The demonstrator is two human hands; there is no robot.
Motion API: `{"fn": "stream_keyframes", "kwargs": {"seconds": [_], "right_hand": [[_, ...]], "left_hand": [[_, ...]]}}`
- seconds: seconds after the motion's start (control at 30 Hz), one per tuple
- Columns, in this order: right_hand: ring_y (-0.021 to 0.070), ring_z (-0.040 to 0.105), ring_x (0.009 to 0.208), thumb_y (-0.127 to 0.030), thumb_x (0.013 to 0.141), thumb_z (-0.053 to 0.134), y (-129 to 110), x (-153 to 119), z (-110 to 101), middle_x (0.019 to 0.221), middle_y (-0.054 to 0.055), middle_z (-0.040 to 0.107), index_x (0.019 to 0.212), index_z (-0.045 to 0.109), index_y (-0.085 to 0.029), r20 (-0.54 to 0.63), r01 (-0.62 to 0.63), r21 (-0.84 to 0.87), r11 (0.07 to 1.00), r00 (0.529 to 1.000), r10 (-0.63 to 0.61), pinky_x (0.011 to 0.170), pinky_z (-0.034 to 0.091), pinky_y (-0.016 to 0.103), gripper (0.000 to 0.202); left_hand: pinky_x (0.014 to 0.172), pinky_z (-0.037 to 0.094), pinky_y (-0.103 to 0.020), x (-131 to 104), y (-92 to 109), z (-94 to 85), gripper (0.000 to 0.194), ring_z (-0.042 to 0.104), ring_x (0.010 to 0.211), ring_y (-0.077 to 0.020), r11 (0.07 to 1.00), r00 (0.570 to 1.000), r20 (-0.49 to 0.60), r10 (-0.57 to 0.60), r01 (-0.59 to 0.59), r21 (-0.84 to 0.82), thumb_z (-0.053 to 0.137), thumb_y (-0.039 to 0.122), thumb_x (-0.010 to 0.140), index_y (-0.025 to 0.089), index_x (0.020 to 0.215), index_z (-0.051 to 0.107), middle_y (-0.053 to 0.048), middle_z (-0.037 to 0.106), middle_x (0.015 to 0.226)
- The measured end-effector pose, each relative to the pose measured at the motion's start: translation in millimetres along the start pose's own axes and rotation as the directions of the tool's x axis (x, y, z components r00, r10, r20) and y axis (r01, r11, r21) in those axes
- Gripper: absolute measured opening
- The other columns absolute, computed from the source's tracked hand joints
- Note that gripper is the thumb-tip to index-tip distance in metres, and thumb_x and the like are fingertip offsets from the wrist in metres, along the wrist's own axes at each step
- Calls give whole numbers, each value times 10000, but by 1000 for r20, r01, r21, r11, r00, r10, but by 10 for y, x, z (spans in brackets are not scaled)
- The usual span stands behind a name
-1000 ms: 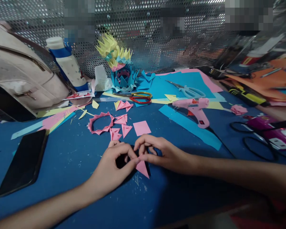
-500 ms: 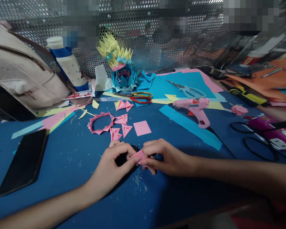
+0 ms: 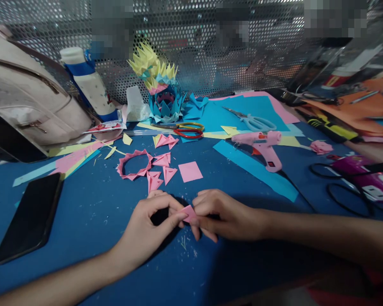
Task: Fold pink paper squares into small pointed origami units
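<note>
Between my hands is a small folded piece of pink paper. My left hand pinches its left side with thumb and fingers. On the right side, my right hand grips it between thumb and forefinger, its other fingers curled behind. Just beyond the hands lie a flat pink paper square and several folded pink triangles. Left of these sits a pink ring of joined folded pieces. The fingers hide part of the held paper.
A pink glue gun rests to the right, its cable trailing past a blue paper strip. Scissors lie farther back. A black phone is at the left. A folded-paper model stands near the perforated metal panel.
The pink paper looks smaller between the fingertips, with less of it showing. My right hand has shifted slightly and its lower fingers reach out more beneath it.
</note>
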State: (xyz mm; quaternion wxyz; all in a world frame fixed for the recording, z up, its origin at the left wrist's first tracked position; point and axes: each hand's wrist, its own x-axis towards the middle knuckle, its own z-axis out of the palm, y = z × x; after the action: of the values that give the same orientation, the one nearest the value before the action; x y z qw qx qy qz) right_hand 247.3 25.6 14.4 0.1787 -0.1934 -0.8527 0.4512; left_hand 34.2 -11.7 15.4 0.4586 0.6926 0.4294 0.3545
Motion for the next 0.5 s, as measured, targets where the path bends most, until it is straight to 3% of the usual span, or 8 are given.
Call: {"fn": "stream_keyframes", "kwargs": {"seconds": [0.1, 0.17, 0.27, 0.5], "right_hand": [[108, 539, 657, -488, 1052, 367, 7, -6, -44, 666, 6, 607, 805, 655, -154, -46, -30, 2, 1000, 998, 30, 675, 400, 231, 506], [98, 505, 649, -478, 1022, 459, 27, -9, -66, 754, 3, 598, 923, 631, -149, -134, -70, 21, 997, 988, 72, 624, 390, 215, 384], [96, 498, 679, -390, 978, 580, 60, -5, -83, 874, 13, 619, 1083, 590, -156, -224, -63, 25, 998, 972, 67, 642, 420, 207, 257], [144, 569, 849, -379, 914, 686, 87, 7, -85, 914, 41, 649, 950, 632, -171, -206, 32, -105, 994, 977, -53, 782, 450, 264, 218]], "left_hand": [[687, 428, -279, -14, -15, -14, 104, 600, 674, -141, 1000, 1000, 19, -20, 20, 8, 579, 293, 990, 226, 1010, 656, 39, 638, 694], [633, 416, -272, -31, -25, -39, 148, 548, 620, -140, 999, 998, 51, -20, 19, 28, 512, 307, 1019, 237, 1137, 568, 57, 561, 661], [610, 383, -274, -61, -31, -91, 178, 496, 663, -157, 996, 992, 127, 1, -12, 89, 398, 279, 1045, 257, 1206, 471, 41, 504, 716], [785, 405, -326, -79, -9, -137, 288, 504, 865, -200, 959, 954, 286, 87, -158, 236, 338, 142, 1011, 274, 1260, 397, -4, 577, 893]]}}
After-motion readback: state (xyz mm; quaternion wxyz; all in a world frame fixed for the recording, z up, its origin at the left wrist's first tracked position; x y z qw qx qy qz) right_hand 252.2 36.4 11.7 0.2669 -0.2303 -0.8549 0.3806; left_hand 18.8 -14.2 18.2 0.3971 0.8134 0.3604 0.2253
